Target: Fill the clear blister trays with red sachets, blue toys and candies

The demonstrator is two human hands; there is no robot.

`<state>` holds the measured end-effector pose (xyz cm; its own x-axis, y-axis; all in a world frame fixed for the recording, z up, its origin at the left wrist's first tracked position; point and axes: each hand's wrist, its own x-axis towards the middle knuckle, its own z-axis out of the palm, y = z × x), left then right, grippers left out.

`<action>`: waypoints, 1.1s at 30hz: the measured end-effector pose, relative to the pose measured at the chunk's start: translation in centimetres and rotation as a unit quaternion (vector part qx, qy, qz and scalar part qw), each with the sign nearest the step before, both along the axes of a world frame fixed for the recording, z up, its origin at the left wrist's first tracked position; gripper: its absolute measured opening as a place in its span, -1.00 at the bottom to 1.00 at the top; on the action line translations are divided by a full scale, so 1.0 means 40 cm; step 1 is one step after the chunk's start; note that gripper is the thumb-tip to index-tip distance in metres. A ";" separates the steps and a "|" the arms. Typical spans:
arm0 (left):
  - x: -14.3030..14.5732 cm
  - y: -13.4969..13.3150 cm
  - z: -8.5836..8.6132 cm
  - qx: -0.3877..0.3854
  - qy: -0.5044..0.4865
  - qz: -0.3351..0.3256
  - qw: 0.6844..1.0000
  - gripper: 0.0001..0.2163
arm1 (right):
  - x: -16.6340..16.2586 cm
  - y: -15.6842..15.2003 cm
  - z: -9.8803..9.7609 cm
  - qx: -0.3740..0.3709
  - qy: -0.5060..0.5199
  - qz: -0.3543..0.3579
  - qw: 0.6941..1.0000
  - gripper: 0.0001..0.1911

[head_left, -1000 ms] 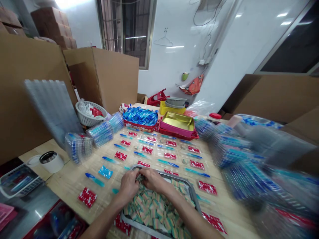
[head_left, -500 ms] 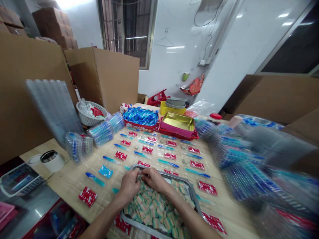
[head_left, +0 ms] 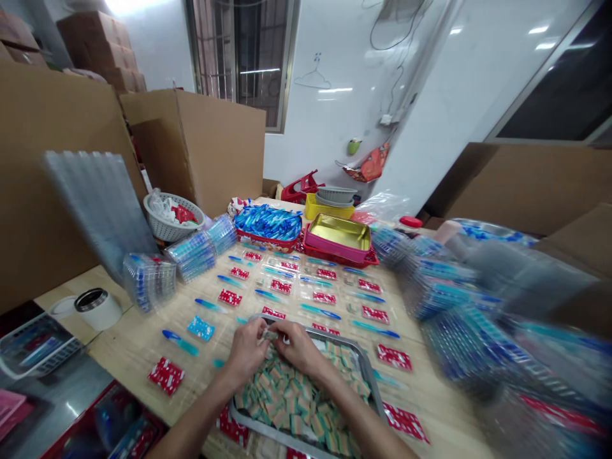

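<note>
Pinching: one small striped packet [head_left: 271,334], fingertips of left hand [head_left: 246,352] and right hand [head_left: 299,347] closed on it
Below: grey metal tray [head_left: 368,376] of striped packets
Around: red packets [head_left: 167,375], blue pens [head_left: 180,342] on wooden table [head_left: 134,347]

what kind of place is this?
Probably a small packing workshop: tall brown cardboard boxes, stacks of clear plastic blister packs and a metal tray of small pastel packets on a wooden table.

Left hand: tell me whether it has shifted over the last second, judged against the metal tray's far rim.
No. The left hand stays at the far rim of the metal tray, fingertips meeting the right hand over the small packets.
</note>
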<state>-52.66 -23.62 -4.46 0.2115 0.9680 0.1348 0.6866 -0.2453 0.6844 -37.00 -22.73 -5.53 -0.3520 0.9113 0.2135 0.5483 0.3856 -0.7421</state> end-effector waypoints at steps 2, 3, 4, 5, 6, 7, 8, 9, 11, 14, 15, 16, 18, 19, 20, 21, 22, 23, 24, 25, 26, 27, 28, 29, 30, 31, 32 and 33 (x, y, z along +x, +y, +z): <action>-0.004 -0.025 0.024 -0.008 -0.035 -0.006 0.999 -0.84 | 0.003 -0.025 0.022 0.000 0.002 0.006 1.000 -0.67; -0.007 -0.041 0.033 -0.016 -0.049 -0.014 0.999 -0.87 | 0.006 -0.041 0.035 -0.004 -0.002 0.014 1.000 -0.68; -0.010 -0.058 0.039 -0.025 -0.056 -0.024 0.998 -0.89 | 0.009 -0.058 0.048 -0.011 -0.007 0.023 1.000 -0.69; -0.014 -0.075 0.041 -0.036 -0.059 -0.032 0.997 -0.89 | 0.012 -0.076 0.059 -0.022 -0.014 0.032 0.999 -0.70; -0.018 -0.093 0.039 -0.048 -0.060 -0.036 0.996 -0.88 | 0.014 -0.095 0.068 -0.037 -0.023 0.040 0.998 -0.71; -0.022 -0.110 0.034 -0.059 -0.060 -0.039 0.996 -0.87 | 0.016 -0.112 0.073 -0.051 -0.034 0.045 0.997 -0.70; -0.025 -0.125 0.026 -0.069 -0.059 -0.039 0.995 -0.84 | 0.016 -0.129 0.076 -0.064 -0.046 0.048 0.996 -0.70; -0.027 -0.140 0.017 -0.079 -0.055 -0.038 0.995 -0.82 | 0.014 -0.144 0.075 -0.075 -0.058 0.051 0.994 -0.70; -0.028 -0.165 -0.006 -0.090 -0.042 -0.035 0.994 -0.76 | 0.007 -0.168 0.062 -0.081 -0.070 0.056 0.993 -0.69; -0.026 -0.189 -0.033 -0.061 -0.033 -0.025 0.997 -0.69 | -0.008 -0.193 0.028 -0.070 -0.062 0.045 0.995 -0.67; -0.025 -0.194 -0.038 -0.043 -0.034 -0.023 0.998 -0.68 | -0.012 -0.199 0.015 -0.065 -0.056 0.034 0.996 -0.66; -0.024 -0.197 -0.042 -0.028 -0.035 -0.022 0.999 -0.69 | -0.015 -0.204 0.003 -0.061 -0.050 0.021 0.997 -0.66; -0.023 -0.201 -0.042 -0.015 -0.027 -0.028 0.999 -0.74 | -0.018 -0.214 -0.016 -0.057 -0.037 -0.006 0.998 -0.66; -0.022 -0.201 -0.041 -0.015 -0.019 -0.033 0.999 -0.77 | -0.018 -0.219 -0.022 -0.056 -0.029 -0.017 0.998 -0.66; -0.021 -0.202 -0.039 -0.017 -0.013 -0.038 0.999 -0.78 | -0.018 -0.224 -0.026 -0.056 -0.021 -0.026 0.998 -0.66; -0.020 -0.203 -0.037 -0.019 -0.007 -0.044 0.999 -0.78 | -0.019 -0.229 -0.029 -0.058 -0.011 -0.034 0.998 -0.65; -0.019 -0.205 -0.036 -0.020 -0.003 -0.051 0.998 -0.77 | -0.020 -0.235 -0.030 -0.060 0.000 -0.039 0.997 -0.65; -0.018 -0.206 -0.035 -0.019 -0.001 -0.058 0.998 -0.75 | -0.021 -0.240 -0.030 -0.063 0.013 -0.045 0.997 -0.64; -0.017 -0.209 -0.036 -0.018 0.001 -0.065 0.998 -0.72 | -0.023 -0.245 -0.029 -0.066 0.027 -0.049 0.996 -0.62; -0.016 -0.212 -0.037 -0.018 0.002 -0.073 0.997 -0.70 | -0.025 -0.249 -0.029 -0.069 0.040 -0.053 0.995 -0.61; -0.016 -0.215 -0.039 -0.018 0.004 -0.079 0.997 -0.68 | -0.027 -0.253 -0.028 -0.073 0.052 -0.057 0.994 -0.59; -0.016 -0.218 -0.041 -0.016 0.004 -0.083 0.996 -0.67 | -0.028 -0.255 -0.028 -0.077 0.062 -0.059 0.993 -0.58; -0.017 -0.220 -0.043 -0.016 0.004 -0.085 0.996 -0.65 | -0.028 -0.257 -0.029 -0.079 0.069 -0.062 0.993 -0.58; -0.018 -0.223 -0.043 -0.015 0.005 -0.086 0.996 -0.64 | -0.028 -0.258 -0.031 -0.078 0.073 -0.067 0.992 -0.59; -0.019 -0.224 -0.043 -0.015 0.004 -0.087 0.996 -0.64 | -0.027 -0.258 -0.032 -0.076 0.074 -0.074 0.992 -0.62; -0.019 -0.225 -0.042 -0.014 0.003 -0.087 0.996 -0.63 | -0.025 -0.258 -0.034 -0.071 0.072 -0.082 0.991 -0.65; -0.019 -0.225 -0.041 -0.014 0.003 -0.088 0.996 -0.64 | -0.025 -0.258 -0.036 -0.066 0.068 -0.090 0.991 -0.67; -0.019 -0.224 -0.039 -0.014 0.005 -0.088 0.996 -0.64 | -0.024 -0.258 -0.038 -0.062 0.065 -0.097 0.991 -0.68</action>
<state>-53.41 -32.58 -6.04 0.3796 0.9191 0.1055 0.6410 -0.3435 0.6864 -37.97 -33.06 -7.06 -0.1453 0.9812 0.1274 0.4997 0.1839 -0.8465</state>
